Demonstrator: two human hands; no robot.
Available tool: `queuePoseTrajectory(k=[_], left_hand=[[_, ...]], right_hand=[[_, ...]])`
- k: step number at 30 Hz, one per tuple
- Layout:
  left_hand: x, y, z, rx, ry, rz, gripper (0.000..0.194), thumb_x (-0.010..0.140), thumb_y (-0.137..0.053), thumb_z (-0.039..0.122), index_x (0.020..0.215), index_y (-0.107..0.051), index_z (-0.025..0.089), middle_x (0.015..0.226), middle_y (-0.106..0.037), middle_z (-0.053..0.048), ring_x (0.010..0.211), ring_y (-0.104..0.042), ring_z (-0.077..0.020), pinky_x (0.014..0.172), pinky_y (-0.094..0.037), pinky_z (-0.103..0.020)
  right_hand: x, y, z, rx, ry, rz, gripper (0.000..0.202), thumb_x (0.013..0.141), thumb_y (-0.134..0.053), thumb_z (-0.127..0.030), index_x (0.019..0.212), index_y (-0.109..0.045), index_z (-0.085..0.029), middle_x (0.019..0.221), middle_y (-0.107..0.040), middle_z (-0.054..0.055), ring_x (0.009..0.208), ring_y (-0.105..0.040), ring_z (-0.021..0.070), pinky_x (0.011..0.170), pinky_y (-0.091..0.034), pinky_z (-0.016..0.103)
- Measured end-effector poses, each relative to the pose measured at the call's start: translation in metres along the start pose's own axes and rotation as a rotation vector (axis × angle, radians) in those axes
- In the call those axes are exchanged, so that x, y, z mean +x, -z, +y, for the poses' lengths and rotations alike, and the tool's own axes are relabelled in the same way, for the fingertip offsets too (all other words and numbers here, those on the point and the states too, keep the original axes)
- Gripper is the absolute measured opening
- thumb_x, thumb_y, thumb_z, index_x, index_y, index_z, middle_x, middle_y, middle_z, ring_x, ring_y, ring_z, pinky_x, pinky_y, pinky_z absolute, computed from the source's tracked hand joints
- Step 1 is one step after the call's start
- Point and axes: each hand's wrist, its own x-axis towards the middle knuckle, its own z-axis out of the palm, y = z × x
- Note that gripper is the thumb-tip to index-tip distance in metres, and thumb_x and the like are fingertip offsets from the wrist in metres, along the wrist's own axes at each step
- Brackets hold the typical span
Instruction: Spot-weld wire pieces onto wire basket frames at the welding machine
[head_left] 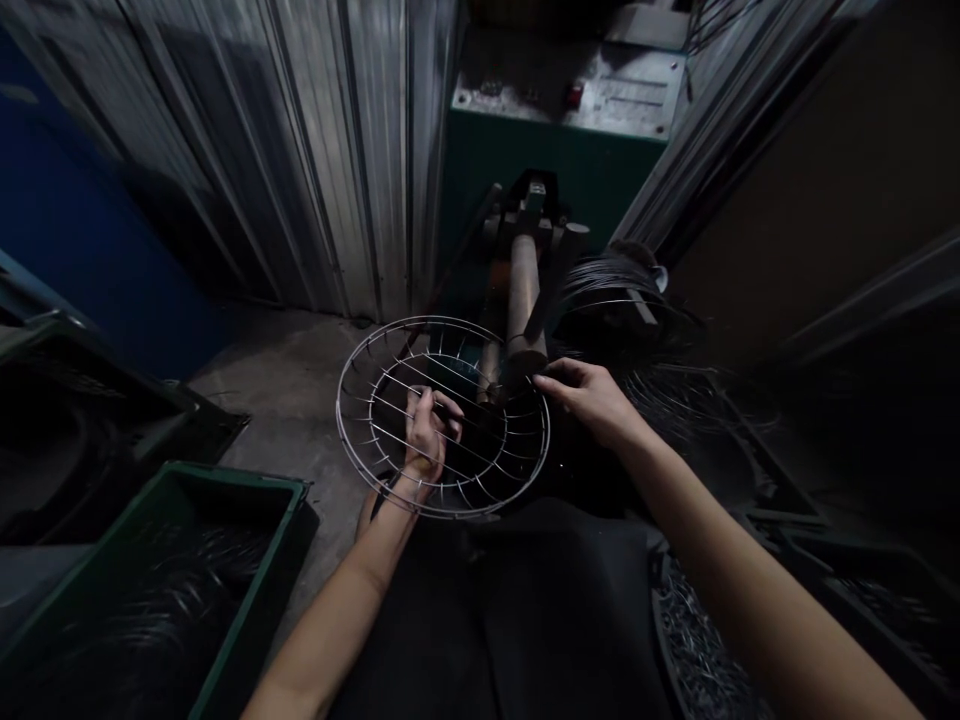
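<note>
A round wire basket with parallel bars across its bottom is held tilted in front of the machine's metal cylinders. My left hand reaches in among the bars near the middle, fingers curled round the wire. At the basket's upper right rim, close below the end of the upper cylinder, my right hand has its thumb and forefinger pinched together. Whatever lies between those fingertips is too small to make out.
A green crate with wire pieces sits at the lower left. Behind the cylinders stands a green machine with a red switch. Coiled wire hangs right of it. A container of small metal pieces is at the lower right.
</note>
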Motion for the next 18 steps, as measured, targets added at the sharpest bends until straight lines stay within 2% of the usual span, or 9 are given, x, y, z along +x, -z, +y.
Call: queuePoseTrajectory(k=[4, 13, 18], left_hand=[[-0.003, -0.002, -0.001, -0.017, -0.03, 0.008, 0.03, 0.08, -0.056, 0.045, 0.077, -0.037, 0.022, 0.056, -0.057, 0.005, 0.036, -0.045, -0.0089, 0.034, -0.036, -0.019], [-0.009, -0.016, 0.005, -0.053, 0.022, 0.146, 0.032, 0.079, -0.054, 0.048, 0.076, -0.036, 0.022, 0.056, -0.055, 0.006, 0.036, -0.043, -0.007, 0.035, -0.032, -0.016], [-0.011, -0.019, 0.004, -0.026, -0.036, 0.16, 0.031, 0.081, -0.052, 0.049, 0.076, -0.037, 0.022, 0.053, -0.055, 0.007, 0.034, -0.04, -0.0066, 0.035, -0.031, -0.016]], right_hand=[[0.003, -0.001, -0.003, 0.03, 0.019, -0.007, 0.037, 0.063, -0.071, -0.049, 0.081, -0.067, -0.017, 0.069, -0.061, 0.0, 0.059, -0.048, 0.0123, 0.054, -0.038, 0.026], [0.01, -0.002, -0.013, 0.089, -0.024, -0.032, 0.044, 0.053, -0.074, -0.053, 0.075, -0.064, -0.016, 0.065, -0.059, -0.001, 0.057, -0.047, 0.0118, 0.051, -0.035, 0.025], [0.011, -0.003, -0.011, 0.141, -0.087, -0.045, 0.043, 0.05, -0.077, -0.05, 0.074, -0.063, -0.016, 0.059, -0.055, -0.003, 0.05, -0.041, 0.0087, 0.046, -0.031, 0.024]])
